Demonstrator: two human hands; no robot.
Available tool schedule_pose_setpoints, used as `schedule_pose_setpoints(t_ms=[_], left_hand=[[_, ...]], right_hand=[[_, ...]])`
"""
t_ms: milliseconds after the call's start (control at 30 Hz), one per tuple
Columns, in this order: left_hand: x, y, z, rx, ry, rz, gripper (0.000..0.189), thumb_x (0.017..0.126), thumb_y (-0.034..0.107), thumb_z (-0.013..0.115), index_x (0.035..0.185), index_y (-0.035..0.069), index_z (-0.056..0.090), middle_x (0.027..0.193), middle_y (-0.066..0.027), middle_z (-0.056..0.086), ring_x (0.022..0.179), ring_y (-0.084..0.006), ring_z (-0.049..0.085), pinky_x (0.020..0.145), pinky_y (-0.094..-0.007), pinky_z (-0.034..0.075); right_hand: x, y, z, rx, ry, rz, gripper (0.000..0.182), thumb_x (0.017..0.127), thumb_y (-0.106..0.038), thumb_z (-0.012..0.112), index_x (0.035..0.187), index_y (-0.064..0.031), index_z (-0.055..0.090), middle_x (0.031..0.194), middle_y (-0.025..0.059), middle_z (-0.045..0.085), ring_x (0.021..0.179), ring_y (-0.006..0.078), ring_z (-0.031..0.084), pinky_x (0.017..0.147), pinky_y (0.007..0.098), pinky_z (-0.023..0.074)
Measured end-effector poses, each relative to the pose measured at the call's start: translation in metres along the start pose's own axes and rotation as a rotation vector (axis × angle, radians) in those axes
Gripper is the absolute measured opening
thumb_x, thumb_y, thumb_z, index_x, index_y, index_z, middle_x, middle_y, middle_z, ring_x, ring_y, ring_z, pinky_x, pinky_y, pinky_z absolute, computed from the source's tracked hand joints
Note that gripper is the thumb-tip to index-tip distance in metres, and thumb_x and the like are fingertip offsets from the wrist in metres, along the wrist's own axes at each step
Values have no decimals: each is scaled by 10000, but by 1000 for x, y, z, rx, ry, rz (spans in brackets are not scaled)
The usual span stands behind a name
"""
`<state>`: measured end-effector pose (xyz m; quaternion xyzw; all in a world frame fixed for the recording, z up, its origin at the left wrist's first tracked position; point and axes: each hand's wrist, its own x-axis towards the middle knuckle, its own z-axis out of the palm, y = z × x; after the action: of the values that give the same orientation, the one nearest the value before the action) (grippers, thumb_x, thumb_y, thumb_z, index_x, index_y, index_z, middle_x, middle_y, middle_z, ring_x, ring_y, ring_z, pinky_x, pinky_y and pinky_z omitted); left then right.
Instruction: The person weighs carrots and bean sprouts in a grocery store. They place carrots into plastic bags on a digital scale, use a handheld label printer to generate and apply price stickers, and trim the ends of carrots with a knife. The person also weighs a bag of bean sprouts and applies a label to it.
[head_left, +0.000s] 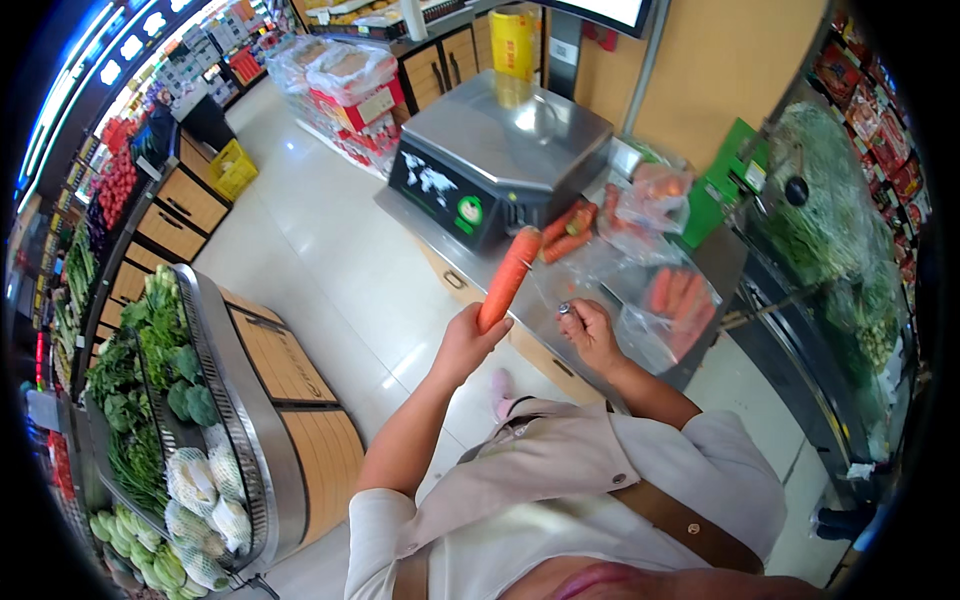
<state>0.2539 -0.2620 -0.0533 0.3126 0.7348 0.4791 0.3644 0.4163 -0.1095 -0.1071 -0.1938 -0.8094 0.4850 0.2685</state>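
Note:
A whole orange carrot (511, 277) points up and away from my left hand (469, 346), which grips it by its lower end. My right hand (592, 334) is curled around a small tool with a round metal end (565, 308); its kind is not clear. This hand is over the front of the metal counter (551, 300), apart from the carrot. To its right lies a clear plastic bag (679, 307) with several carrots inside. Loose carrots (566, 244) rest beside the weighing scale (510, 142), close to another clear bag (660, 199) that holds carrots.
A green bag-sealing device (724, 187) stands at the counter's right end. Behind the scale is a yellow roll (514, 41). A vegetable stand (270, 450) with broccoli and greens is at left. Wrapped leafy vegetables (825, 210) fill a case at right. Stacked boxes (352, 94) stand on the floor.

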Motion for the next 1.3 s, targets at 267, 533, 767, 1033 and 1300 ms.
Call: schedule_pose_setpoints(t_ms=[267, 533, 767, 1033, 1300], left_hand=[[115, 37, -77, 275, 35, 116, 381, 816, 317, 623, 926, -42, 555, 687, -146, 573, 607, -241, 555, 584, -345, 435], [227, 53, -101, 350, -118, 280, 394, 830, 344, 588, 923, -39, 577, 739, -205, 601, 699, -321, 596, 635, -376, 447], [307, 87, -107, 552, -260, 518, 382, 835, 347, 560, 867, -34, 562, 756, -249, 589, 754, -417, 565, 655, -443, 436], [349, 80, -110, 586, -276, 645, 351, 847, 323, 558, 868, -27, 567, 711, -226, 579, 689, -387, 565, 616, -423, 432], [371, 74, -108, 530, -427, 585, 361, 855, 335, 535, 878, -25, 549, 746, -228, 589, 675, -399, 561, 609, -428, 451]], right_hand=[[123, -3, 42, 67, 92, -99, 227, 845, -218, 557, 794, 1, 526, 651, 108, 496, 621, 268, 498, 580, 358, 394], [193, -9, 31, -203, 164, 9, 267, 850, -251, 550, 743, -10, 512, 647, 143, 517, 648, 317, 525, 592, 398, 402], [229, -11, 31, -407, 355, 138, 287, 856, -290, 530, 752, -23, 540, 649, 161, 536, 653, 341, 536, 612, 425, 416], [259, -15, 45, -603, 436, 209, 327, 862, -331, 510, 779, -18, 553, 668, 193, 552, 667, 371, 543, 622, 461, 417], [268, -18, 47, -635, 409, 336, 382, 867, -380, 484, 796, -14, 569, 717, 213, 586, 710, 390, 572, 654, 469, 434]])
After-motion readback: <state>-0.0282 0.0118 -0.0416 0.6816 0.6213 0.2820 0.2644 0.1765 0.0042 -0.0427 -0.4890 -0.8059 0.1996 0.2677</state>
